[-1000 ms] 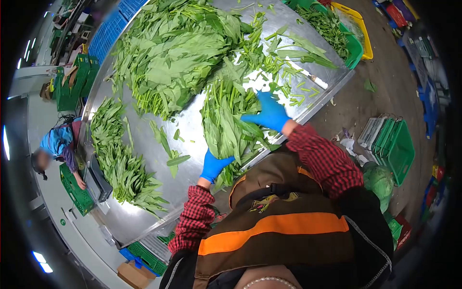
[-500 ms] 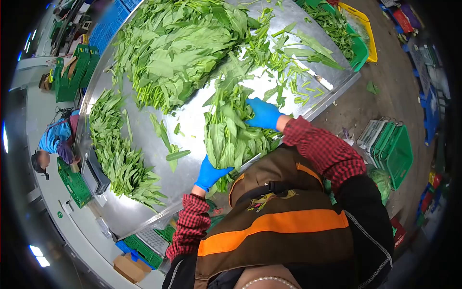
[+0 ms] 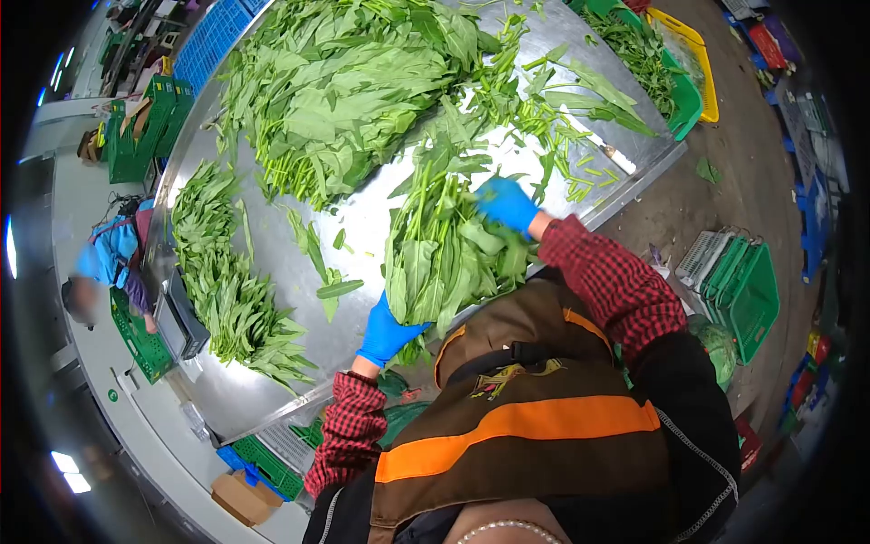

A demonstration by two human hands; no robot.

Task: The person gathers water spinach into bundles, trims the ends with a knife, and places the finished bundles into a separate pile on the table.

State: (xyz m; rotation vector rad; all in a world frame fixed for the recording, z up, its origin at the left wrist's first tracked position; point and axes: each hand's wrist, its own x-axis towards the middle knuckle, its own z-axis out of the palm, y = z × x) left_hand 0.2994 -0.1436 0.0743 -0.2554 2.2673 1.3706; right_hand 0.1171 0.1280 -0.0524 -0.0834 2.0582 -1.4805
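Observation:
A bunch of leafy greens (image 3: 444, 249) lies at the near edge of the metal table (image 3: 299, 263). My left hand (image 3: 388, 332), in a blue glove, is closed on its lower left side, fingers partly under the leaves. At the bunch's right side is my right hand (image 3: 507, 205), also gloved in blue and slightly blurred; its fingertips are hidden by leaves. Beyond the bunch sits a large heap of greens (image 3: 344, 91). A longer row of greens (image 3: 231, 281) lies on the left. A knife with a whitish handle (image 3: 620, 160) rests near cut stems (image 3: 580, 186) on the right.
A green basket of greens (image 3: 686, 100) and a yellow basket (image 3: 711, 100) stand beyond the right table edge. Stacked green crates (image 3: 752, 299) are on the floor at right. Another person (image 3: 113, 252) is beyond the left edge, near a grey tray (image 3: 184, 313).
The view has shifted slightly. My right hand has moved a little right and down along the bunch, and some leaves there have shifted. My left hand stays at the lower left side.

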